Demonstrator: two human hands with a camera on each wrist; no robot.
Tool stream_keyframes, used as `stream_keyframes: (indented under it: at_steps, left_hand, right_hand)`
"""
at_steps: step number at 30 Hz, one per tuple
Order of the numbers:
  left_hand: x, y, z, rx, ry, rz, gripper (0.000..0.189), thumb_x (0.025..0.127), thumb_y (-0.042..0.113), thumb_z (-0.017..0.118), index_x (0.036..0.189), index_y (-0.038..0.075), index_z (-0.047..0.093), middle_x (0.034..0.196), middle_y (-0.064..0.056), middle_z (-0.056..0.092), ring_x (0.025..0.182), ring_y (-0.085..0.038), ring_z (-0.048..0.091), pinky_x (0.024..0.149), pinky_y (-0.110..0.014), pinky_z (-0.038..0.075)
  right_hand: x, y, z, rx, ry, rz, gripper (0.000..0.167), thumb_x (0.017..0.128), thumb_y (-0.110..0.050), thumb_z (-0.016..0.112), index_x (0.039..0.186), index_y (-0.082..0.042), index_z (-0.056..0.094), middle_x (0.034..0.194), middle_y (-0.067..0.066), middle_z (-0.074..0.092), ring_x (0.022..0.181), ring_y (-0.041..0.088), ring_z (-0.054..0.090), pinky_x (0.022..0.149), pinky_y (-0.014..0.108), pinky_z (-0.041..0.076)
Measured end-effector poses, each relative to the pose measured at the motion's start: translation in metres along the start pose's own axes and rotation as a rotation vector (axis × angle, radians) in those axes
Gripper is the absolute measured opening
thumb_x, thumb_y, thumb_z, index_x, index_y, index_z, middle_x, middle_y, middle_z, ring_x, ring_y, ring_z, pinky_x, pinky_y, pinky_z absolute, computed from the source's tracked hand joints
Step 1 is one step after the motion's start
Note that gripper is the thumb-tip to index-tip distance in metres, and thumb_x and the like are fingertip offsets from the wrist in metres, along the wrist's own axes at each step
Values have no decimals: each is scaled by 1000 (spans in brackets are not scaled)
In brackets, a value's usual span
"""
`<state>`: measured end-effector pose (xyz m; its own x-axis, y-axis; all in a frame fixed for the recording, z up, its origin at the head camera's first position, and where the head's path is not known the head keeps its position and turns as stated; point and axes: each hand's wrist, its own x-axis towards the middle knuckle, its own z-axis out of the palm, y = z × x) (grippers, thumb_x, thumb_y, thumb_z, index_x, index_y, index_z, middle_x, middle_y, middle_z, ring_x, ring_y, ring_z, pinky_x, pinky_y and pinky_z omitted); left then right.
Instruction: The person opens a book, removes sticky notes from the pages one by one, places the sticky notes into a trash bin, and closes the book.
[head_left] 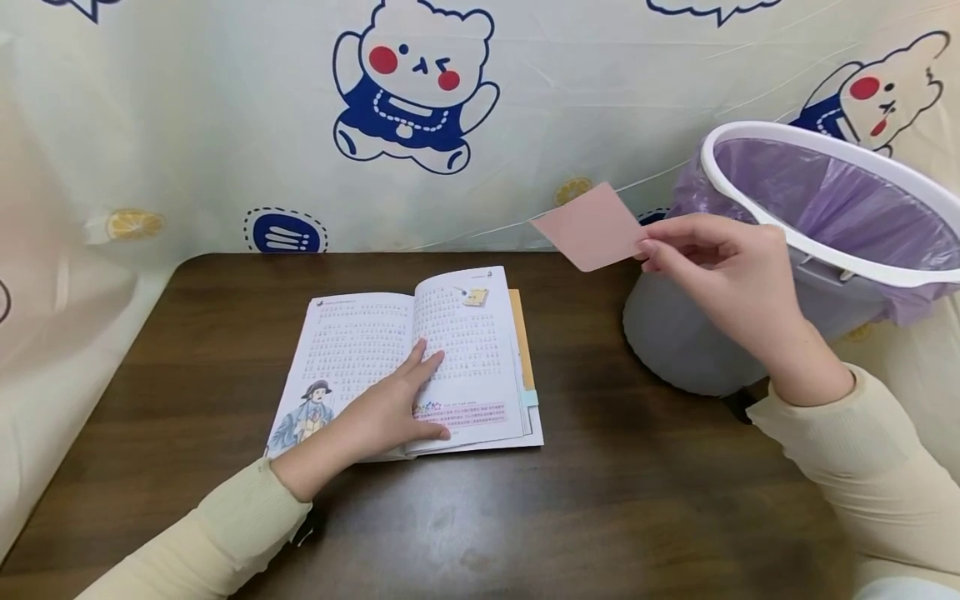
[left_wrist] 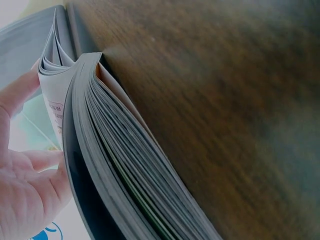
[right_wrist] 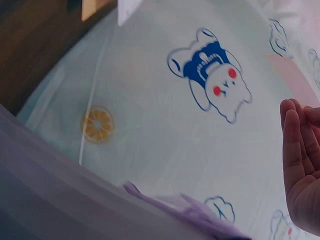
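An open book (head_left: 465,350) with printed text and a drawn figure lies on the dark wooden table. My left hand (head_left: 390,408) rests across its middle, fingers spread over the gutter and lower right page. In the left wrist view the thick page block of the book (left_wrist: 125,150) shows beside the left hand (left_wrist: 30,190). Raised to the right, my right hand (head_left: 720,275) pinches a square pink paper (head_left: 588,229) by one corner, between thumb and fingers. The right wrist view shows the right hand (right_wrist: 305,170) and part of the pink paper (right_wrist: 292,77).
A grey trash bin (head_left: 667,333) with a white rim (head_left: 825,137) and a purple liner bag (head_left: 810,192) stands at the right, close behind my right hand. A curtain with bear prints (head_left: 225,108) hangs along the table's back edge. An orange-yellow strip (head_left: 522,333) juts from the book's right side.
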<state>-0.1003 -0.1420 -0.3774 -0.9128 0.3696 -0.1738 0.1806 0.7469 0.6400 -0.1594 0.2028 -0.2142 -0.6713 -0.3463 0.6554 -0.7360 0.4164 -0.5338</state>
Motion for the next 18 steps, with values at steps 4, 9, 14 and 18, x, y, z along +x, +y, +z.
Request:
stream_keyframes:
  at_steps: [4, 9, 14, 18]
  left_hand:
    - [0, 0, 0, -2, -3, -1, 102, 82, 31, 88, 160, 0, 30, 168, -25, 7, 148, -45, 26, 113, -58, 34]
    - [0, 0, 1, 3, 0, 3, 102, 82, 31, 88, 160, 0, 30, 167, -25, 8, 148, -45, 27, 112, -58, 35]
    - [0, 0, 0, 9, 4, 5, 102, 82, 31, 88, 160, 0, 30, 167, -25, 8, 148, -46, 28, 112, -58, 35]
    - [0, 1, 0, 11, 5, 3, 101, 83, 30, 88, 160, 0, 30, 168, -25, 8, 148, -45, 28, 112, -58, 36]
  right_hand:
    - [0, -4, -8, 11, 52, 2, 14, 83, 19, 73, 96, 13, 75, 83, 1, 76, 70, 5, 72, 70, 16, 56]
    - [-1, -6, -16, 90, 108, -6, 12, 85, 13, 75, 96, 18, 73, 86, 2, 77, 70, 10, 71, 71, 16, 56]
    - [-2, -9, -29, 89, 160, -25, 12, 85, 15, 73, 95, 21, 71, 86, 1, 77, 69, 11, 71, 71, 16, 56]
    - [-2, -10, -45, 152, 233, 13, 15, 85, 15, 73, 95, 25, 69, 85, 7, 77, 68, 14, 71, 70, 17, 56]
